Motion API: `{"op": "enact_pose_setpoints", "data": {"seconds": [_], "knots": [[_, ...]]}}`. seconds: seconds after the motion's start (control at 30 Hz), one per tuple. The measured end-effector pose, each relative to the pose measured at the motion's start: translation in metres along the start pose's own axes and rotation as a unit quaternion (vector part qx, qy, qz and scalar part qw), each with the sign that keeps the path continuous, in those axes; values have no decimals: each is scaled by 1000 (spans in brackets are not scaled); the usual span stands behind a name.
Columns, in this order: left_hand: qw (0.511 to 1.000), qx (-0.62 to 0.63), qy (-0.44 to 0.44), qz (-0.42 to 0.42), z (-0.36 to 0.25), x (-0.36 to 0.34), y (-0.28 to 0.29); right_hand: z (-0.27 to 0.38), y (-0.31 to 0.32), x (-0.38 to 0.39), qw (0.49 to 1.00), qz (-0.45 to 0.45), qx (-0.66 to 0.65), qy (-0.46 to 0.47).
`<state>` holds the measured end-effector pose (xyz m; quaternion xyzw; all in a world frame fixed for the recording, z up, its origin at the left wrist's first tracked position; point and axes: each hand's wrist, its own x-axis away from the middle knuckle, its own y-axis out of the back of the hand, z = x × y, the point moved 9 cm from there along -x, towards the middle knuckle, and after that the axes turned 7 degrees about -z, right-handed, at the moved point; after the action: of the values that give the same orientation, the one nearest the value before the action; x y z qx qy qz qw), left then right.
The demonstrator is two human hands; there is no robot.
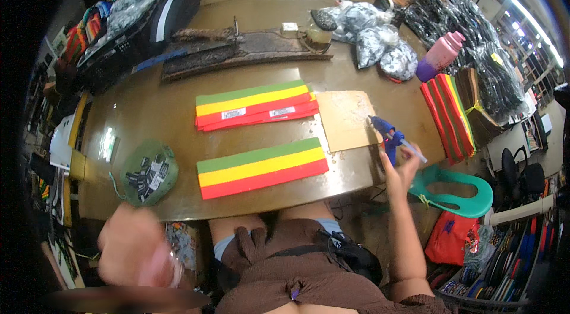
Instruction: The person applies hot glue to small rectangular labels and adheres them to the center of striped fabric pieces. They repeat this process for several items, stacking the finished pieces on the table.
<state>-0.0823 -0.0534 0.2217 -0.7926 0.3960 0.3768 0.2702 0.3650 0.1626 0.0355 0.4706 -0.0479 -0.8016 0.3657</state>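
Glue gun (385, 133) (blue), right hand (399, 173) gripping

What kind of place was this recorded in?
Probably a small craft or garment workshop: striped green, yellow and red bands lie on a worn worktable, the right hand holds a blue glue gun, and bagged goods are stacked behind.

We look down from our head, close over the table (148, 118). The fisheye bends its edges. Our lap sits below.

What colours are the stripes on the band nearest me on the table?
The striped band is green, yellow and red, seen in the head view.
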Motion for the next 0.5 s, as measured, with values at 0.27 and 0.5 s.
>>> {"op": "enact_pose_setpoints", "data": {"seconds": [0.27,0.5], "knots": [[900,-306,139,277,159,84,-42,35,-48,-78,904,382,185,-49],[940,-183,232,172,121,66,-46,143,-40,-64,910,335,189,158]]}}
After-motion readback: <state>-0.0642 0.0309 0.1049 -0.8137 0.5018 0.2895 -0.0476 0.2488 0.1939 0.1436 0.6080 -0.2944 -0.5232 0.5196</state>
